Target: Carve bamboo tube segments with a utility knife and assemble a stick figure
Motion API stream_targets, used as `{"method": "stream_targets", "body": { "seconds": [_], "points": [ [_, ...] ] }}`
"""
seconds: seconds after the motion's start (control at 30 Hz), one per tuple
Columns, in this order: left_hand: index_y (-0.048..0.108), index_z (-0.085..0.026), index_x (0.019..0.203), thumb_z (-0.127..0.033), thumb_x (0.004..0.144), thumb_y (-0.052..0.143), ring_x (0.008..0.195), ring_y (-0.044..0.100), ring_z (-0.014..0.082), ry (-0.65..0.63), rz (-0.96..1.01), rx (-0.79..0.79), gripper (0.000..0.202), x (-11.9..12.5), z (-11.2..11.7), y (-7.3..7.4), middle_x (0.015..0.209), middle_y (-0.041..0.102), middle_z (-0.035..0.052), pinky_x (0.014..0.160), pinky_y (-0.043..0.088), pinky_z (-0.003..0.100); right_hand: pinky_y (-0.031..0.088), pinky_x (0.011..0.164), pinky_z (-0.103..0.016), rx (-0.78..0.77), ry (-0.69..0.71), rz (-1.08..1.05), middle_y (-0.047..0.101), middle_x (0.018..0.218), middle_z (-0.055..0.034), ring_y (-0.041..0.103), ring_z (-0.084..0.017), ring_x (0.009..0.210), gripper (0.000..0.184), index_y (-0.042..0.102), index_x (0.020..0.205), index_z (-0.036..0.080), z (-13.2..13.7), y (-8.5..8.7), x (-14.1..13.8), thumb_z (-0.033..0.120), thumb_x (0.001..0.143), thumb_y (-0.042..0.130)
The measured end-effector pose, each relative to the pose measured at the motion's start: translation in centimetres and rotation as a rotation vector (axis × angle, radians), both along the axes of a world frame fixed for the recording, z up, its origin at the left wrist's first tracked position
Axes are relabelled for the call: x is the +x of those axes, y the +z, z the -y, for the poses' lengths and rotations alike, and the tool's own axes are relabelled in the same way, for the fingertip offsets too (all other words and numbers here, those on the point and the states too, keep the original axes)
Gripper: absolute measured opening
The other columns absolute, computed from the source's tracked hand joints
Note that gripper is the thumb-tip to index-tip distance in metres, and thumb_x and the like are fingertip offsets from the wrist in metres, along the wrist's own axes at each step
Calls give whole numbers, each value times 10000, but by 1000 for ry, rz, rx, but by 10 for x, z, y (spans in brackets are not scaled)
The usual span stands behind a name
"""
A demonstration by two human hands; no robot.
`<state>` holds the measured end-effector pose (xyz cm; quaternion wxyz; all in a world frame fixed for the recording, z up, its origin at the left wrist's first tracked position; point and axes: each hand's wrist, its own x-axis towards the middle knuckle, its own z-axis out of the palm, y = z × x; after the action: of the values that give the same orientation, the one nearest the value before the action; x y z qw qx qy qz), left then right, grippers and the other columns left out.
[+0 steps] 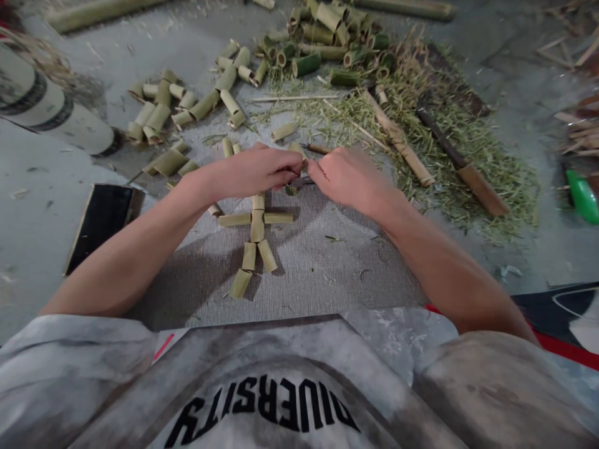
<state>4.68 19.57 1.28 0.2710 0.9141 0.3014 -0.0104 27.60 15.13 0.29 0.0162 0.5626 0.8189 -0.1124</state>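
Observation:
My left hand [253, 171] and my right hand [349, 178] meet over a grey mat [327, 262], fingers pinched together. The left fingers close on a short pale bamboo piece [297, 149] at the top of a small figure of bamboo segments [255, 240] laid out in a cross with two legs. The right hand is closed on something thin and dark that I cannot make out; a brown-handled tool [318, 149] lies just behind the fingers.
Loose pale bamboo segments [187, 106] lie at the back left, greener cut pieces [327, 37] in a pile at the back. Green shavings [444, 143] with a long knife [461, 165] spread to the right. A black phone-like slab [100, 218] lies left.

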Motion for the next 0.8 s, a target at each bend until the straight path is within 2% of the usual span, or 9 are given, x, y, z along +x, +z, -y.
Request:
{"method": "stream_targets", "body": {
  "seconds": [0.13, 0.23, 0.4, 0.5, 0.57, 0.7, 0.8],
  "points": [
    [603, -233, 929, -248, 1080, 510, 673, 564, 180, 29, 35, -11, 178, -1, 0, -3, 758, 661, 9, 723, 356, 327, 318, 620, -389, -39, -81, -9, 701, 708, -132, 541, -214, 581, 677, 734, 736, 179, 7, 2, -3, 474, 1190, 327],
    [622, -234, 931, -249, 1072, 532, 689, 580, 182, 38, 69, -18, 168, -1, 0, -6, 770, 674, 8, 739, 364, 329, 326, 623, -389, -2, -89, -23, 701, 697, -139, 548, -214, 578, 737, 760, 727, 170, 10, -3, -2, 504, 1196, 300],
    [636, -227, 953, -276, 1083, 528, 720, 605, 183, 26, 58, -12, 176, 0, -1, -6, 815, 713, 19, 748, 380, 321, 345, 680, -401, 87, 45, 16, 750, 791, -168, 630, -258, 697, 760, 813, 812, 147, 3, -8, 4, 497, 1200, 261],
    [642, -226, 959, -291, 1090, 529, 723, 614, 193, 35, 40, -28, 185, 1, -1, -4, 829, 718, 30, 750, 384, 327, 323, 678, -397, 97, 166, 4, 780, 875, -149, 631, -253, 742, 693, 811, 883, 161, -1, -7, 7, 431, 1192, 252],
    [641, -227, 956, -294, 1097, 530, 713, 614, 198, 42, 34, -48, 191, 0, 0, -3, 832, 718, 36, 747, 383, 333, 321, 678, -396, 90, 188, -5, 774, 870, -140, 611, -242, 725, 676, 800, 874, 167, -1, -7, 7, 425, 1187, 259],
    [630, -229, 951, -308, 1105, 540, 687, 595, 190, 47, 73, -75, 196, -1, -1, -5, 820, 705, 34, 744, 375, 337, 359, 692, -396, 88, 62, -28, 664, 679, -127, 566, -224, 641, 781, 747, 730, 174, 7, -8, 5, 547, 1197, 245],
    [631, -233, 961, -327, 1108, 529, 692, 598, 187, 40, 91, -66, 202, -2, -1, -8, 815, 707, 24, 752, 379, 335, 379, 671, -382, 104, -14, -73, 589, 590, -107, 568, -222, 608, 822, 723, 689, 182, 13, -8, 4, 617, 1192, 241]
  ]
}}
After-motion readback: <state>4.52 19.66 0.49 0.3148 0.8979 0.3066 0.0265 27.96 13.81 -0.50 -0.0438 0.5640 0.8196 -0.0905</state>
